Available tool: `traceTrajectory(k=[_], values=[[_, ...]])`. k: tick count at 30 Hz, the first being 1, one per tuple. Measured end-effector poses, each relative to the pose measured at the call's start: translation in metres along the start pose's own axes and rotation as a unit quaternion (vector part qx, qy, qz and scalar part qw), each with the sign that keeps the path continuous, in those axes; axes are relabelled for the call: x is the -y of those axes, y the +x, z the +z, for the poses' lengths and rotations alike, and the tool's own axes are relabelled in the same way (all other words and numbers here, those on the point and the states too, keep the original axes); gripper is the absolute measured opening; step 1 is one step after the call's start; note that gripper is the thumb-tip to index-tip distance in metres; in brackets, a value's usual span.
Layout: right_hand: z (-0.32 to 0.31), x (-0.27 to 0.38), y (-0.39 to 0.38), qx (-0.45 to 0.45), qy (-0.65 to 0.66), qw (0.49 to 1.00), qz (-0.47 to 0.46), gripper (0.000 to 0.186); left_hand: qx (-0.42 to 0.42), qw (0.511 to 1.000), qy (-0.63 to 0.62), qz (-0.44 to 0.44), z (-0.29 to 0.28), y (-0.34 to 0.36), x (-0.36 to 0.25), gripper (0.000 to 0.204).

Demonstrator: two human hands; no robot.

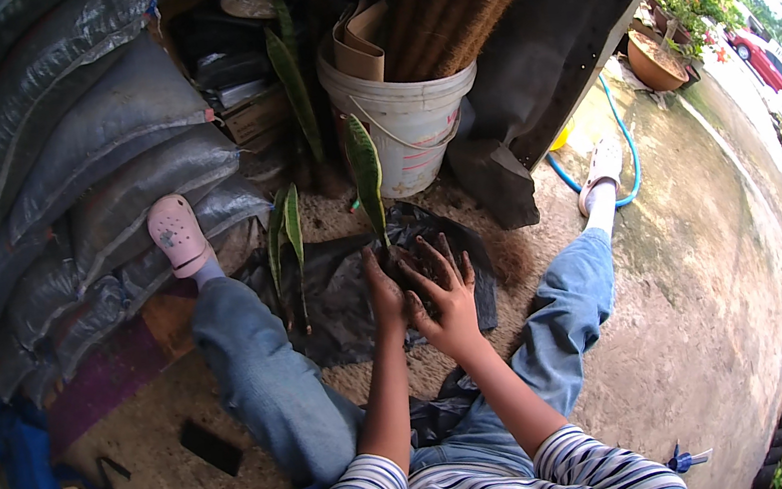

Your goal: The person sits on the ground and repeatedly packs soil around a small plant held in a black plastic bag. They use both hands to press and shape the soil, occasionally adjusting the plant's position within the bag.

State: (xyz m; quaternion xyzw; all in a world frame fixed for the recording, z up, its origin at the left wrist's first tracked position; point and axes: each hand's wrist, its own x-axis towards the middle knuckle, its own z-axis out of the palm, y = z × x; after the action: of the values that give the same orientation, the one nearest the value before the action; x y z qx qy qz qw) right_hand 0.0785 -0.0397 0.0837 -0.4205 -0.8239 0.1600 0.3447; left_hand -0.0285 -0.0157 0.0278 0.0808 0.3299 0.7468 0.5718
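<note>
An upright snake plant leaf (365, 167) with pale edges rises from between my hands, its base hidden by dark soil and fingers. My left hand (384, 291) is cupped beside that base, and most of its fingers are hidden. On the other side, my right hand (443, 297) has its fingers spread over the dark soil, and both hands are dirty. Beneath them lies a black plastic sheet or bag (329, 304). Two smaller snake plant leaves (294, 234) stand just left of my hands.
Stacked dark sacks (119, 113) fill the left side. A white bucket (404, 126) holding brown rolls or poles stands ahead, with a taller snake plant (293, 87) beside it. A blue hose (632, 143) curves near my right shoe. A dark flat object (210, 448) lies on the floor, lower left.
</note>
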Motion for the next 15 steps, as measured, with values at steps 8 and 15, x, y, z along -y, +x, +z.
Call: traceTrajectory(k=[8, 15], values=[[0.02, -0.027, 0.023, -0.111, 0.233, 0.962, 0.089, 0.047, 0.059, 0.971, 0.225, 0.047, 0.011, -0.006, 0.001, 0.047], [0.029, -0.019, 0.014, -0.061, 0.371, 0.922, 0.089, 0.045, 0.052, 0.985, 0.16, 0.033, 0.009, -0.001, 0.005, 0.054]])
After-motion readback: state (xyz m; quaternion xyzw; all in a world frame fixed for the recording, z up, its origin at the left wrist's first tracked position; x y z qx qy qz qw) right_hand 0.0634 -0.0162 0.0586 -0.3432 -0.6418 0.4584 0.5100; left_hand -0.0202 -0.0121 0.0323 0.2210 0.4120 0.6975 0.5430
